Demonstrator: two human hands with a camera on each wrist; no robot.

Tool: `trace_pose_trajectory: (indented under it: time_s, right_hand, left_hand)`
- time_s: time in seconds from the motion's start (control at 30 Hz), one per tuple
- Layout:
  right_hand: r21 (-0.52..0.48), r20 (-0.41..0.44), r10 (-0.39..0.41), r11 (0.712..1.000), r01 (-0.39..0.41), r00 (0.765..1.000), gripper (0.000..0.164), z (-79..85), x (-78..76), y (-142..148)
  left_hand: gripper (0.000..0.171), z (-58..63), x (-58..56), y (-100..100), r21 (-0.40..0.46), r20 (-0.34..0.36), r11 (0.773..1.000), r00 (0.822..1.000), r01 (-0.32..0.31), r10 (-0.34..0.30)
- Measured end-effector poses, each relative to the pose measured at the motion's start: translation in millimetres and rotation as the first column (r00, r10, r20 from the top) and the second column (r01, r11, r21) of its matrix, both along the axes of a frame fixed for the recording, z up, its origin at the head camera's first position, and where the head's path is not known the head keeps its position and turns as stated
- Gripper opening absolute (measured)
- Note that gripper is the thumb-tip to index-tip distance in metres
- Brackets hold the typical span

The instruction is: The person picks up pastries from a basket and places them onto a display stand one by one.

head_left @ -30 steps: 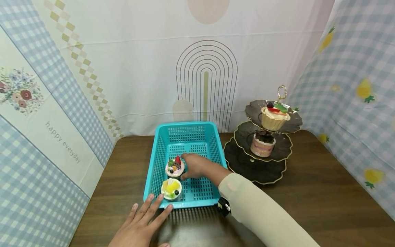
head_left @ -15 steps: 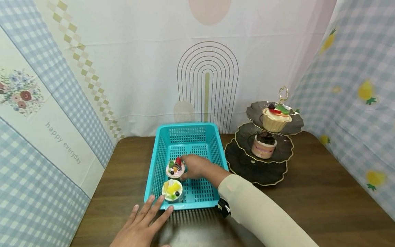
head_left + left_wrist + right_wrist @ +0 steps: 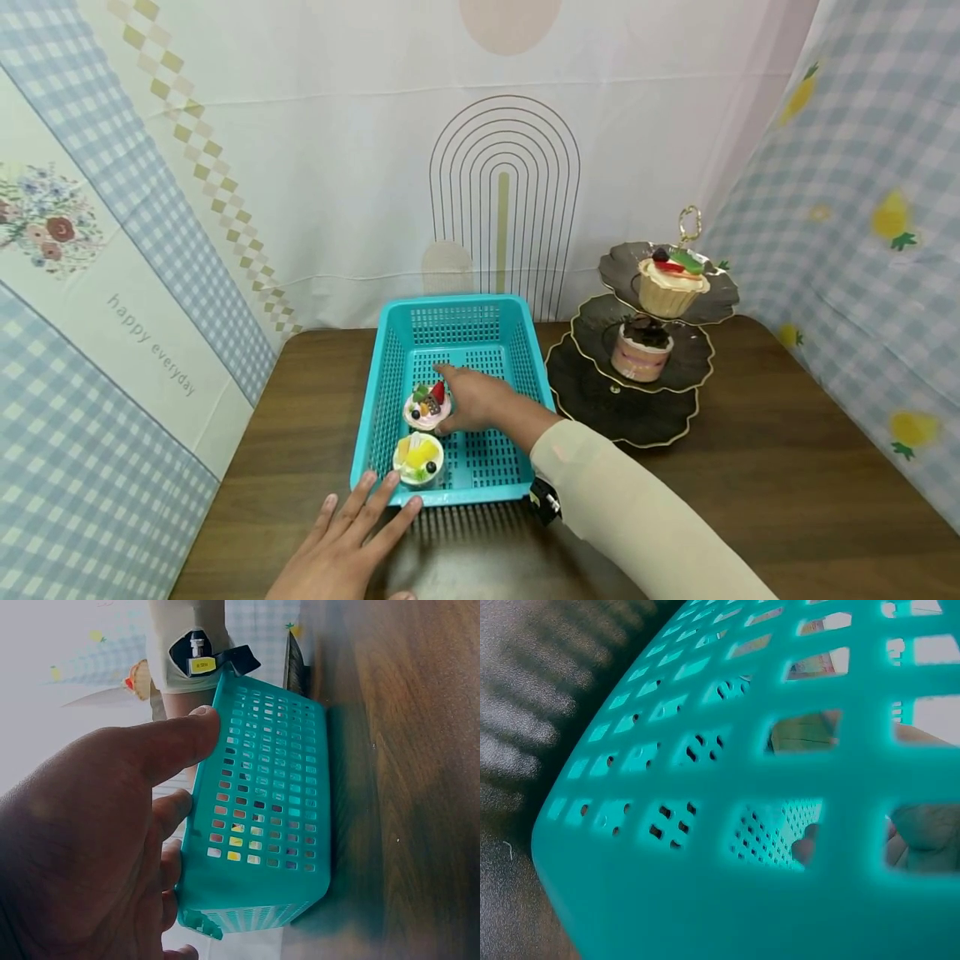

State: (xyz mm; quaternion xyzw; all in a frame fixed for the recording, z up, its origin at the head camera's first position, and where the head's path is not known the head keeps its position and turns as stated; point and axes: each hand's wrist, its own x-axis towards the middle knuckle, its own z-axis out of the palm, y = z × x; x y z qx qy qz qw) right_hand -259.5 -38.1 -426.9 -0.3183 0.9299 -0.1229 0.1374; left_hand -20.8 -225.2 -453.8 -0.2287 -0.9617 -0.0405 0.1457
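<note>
Compared with half a second ago, the right hand [image 3: 476, 402] has stretched its index finger farther along the far side of the strawberry-topped cupcake [image 3: 425, 414], and the cupcake's strawberry sits a little farther to the right. The left hand [image 3: 341, 542] looks to be in the same place.

The cupcake, with pink cream, a patterned chocolate piece and small fruit, stands inside the left half of the turquoise slotted basket [image 3: 480, 498]. The right hand's thumb and index finger lie spread about its right side; whether they grip it cannot be told, since the hand covers that side. Just in front of it in the basket is a dessert cup with yellow fruit and a blueberry [image 3: 417, 460]. The left hand's fingers are straight and splayed, with tips at the basket's near left corner.

The left wrist view alone shows the near wall's outer face, with yellow patches visible through its slots, and the left thumb extended near the rim. It also gives the wrist camera [image 3: 201, 664] on the cream sleeve [image 3: 645, 508] a readable yellow label, hard to make out from the head. The right wrist view is mostly basket wall close up; a blurred fingertip shows through one slot, and a striped shadow falls on the table [image 3: 750, 450].

Only the head view gives the whole gold-rimmed three-tier stand [image 3: 622, 421], with a fruit-topped cupcake [image 3: 670, 293] on its top tier and a chocolate-shaving cake cup [image 3: 641, 358] on the middle one.
</note>
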Motion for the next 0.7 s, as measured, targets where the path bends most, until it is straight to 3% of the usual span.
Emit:
trace_pose_trajectory:
  time_s: [0.1,0.23,0.4,0.7]
  right_hand:
    - [-0.031,-0.005,0.060,0.998,-0.060,0.998,0.096,0.0,0.1,-0.8]
    - [-0.041,-0.019,0.090,0.995,-0.091,0.996,0.077,0.1,1.0,-0.9]
    - [-0.039,-0.005,0.036,0.999,-0.036,0.999,0.062,1.3,1.1,0.1]
    - [-0.004,-0.029,-0.052,0.999,0.052,0.998,0.063,4.6,3.2,4.0]
  left_hand:
    - [0.087,0.0,0.1,0.0,-0.003,-0.007,1.000,1.000,0.003,-0.003]
    - [0.088,-0.7,-0.1,-0.5,-0.008,-0.028,1.000,1.000,0.011,-0.011]
    - [0.089,-0.9,-0.2,-0.6,-0.007,-0.031,1.000,0.999,0.015,-0.016]
    - [0.087,-0.2,0.6,-0.5,-0.004,-0.015,1.000,1.000,0.007,-0.007]
